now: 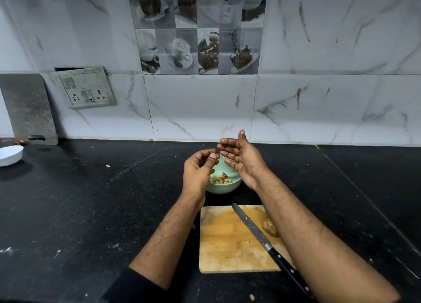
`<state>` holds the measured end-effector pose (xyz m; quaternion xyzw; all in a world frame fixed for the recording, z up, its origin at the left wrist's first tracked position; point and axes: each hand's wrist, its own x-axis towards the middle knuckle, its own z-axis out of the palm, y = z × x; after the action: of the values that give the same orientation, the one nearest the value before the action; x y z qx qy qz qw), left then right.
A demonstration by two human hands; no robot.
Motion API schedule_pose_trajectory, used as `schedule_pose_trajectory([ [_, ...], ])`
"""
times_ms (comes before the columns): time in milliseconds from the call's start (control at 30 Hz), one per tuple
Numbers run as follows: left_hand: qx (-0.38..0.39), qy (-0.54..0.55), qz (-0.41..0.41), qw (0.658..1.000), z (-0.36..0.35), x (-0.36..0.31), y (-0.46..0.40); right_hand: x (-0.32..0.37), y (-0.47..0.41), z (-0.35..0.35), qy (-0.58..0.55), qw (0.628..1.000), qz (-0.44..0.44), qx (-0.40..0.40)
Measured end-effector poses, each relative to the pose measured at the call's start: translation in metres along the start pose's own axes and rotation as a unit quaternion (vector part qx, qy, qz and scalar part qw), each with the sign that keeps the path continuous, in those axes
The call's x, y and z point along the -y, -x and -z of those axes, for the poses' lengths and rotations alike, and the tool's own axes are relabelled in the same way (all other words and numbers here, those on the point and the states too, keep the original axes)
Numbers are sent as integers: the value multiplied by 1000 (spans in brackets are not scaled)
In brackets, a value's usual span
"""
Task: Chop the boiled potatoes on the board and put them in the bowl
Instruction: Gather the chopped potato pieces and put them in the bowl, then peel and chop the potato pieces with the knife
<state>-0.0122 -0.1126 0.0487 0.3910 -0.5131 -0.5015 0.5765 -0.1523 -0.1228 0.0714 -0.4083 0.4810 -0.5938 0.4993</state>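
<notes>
Left hand: your left hand (pixel 198 169) hangs over the near left rim of the bowl, fingers loosely curled with the thumb near the fingertips; whether a crumb is pinched there, you cannot tell.
Right hand: your right hand (pixel 241 157) is released, palm turned toward the left, fingers straight, above the far right side of the bowl and holding nothing.
Bowl: the pale green bowl (pixel 230 185) sits on the black counter (pixel 91 200) just beyond the far edge of the board, with chopped potato pieces (pixel 221 179) lying in its bottom.
Board: the wooden board (pixel 227 239) lies nearer to you, smeared and dotted with small scraps.
Knife: the knife (pixel 264 239) rests untouched on the board, blade pointing far and left, black handle running off the near right corner.
Done so far: judging by the pieces in the bowl, at least one batch is chopped and moved across.
Left to do: one potato (pixel 270 227) sits on the right part of the board beside the blade; it looks uncut, so you probably have that to chop and transfer.
Hard to see: your right forearm covers the board's right edge and part of that potato, so more may lie behind it; your left hand hides part of the bowl.
Elsewhere: a white dish (pixel 10 154) stands far left, cut off by the frame.
</notes>
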Motion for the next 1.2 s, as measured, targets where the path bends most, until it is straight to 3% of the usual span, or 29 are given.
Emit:
schedule_pose_trajectory([
  [333, 22, 30, 4, 999, -25, -4, 45, 3, 69, 29, -16, 999, 40, -25],
  [500, 37, 30, 5, 999, -26, 10, 74, -5, 114, 54, 141, 983, 69, -94],
  [600, 59, 22, 7, 998, -29, 21, 90, -18, 135, 72, 279, 949, 86, -115],
  [733, 88, 10, 26, 996, -32, 32, 104, -27, 156, 83, 468, 878, 52, -82],
  [900, 90, 12, 42, 995, -26, 33, 108, -35, 160, 80, 588, 809, -12, -27],
  [1067, 74, -4, 34, 997, -1, 31, 107, -28, 156, 71, 597, 800, -1, -62],
  [1200, 57, -8, 35, 998, 21, 34, 106, -25, 151, 48, 563, 824, 49, -43],
])
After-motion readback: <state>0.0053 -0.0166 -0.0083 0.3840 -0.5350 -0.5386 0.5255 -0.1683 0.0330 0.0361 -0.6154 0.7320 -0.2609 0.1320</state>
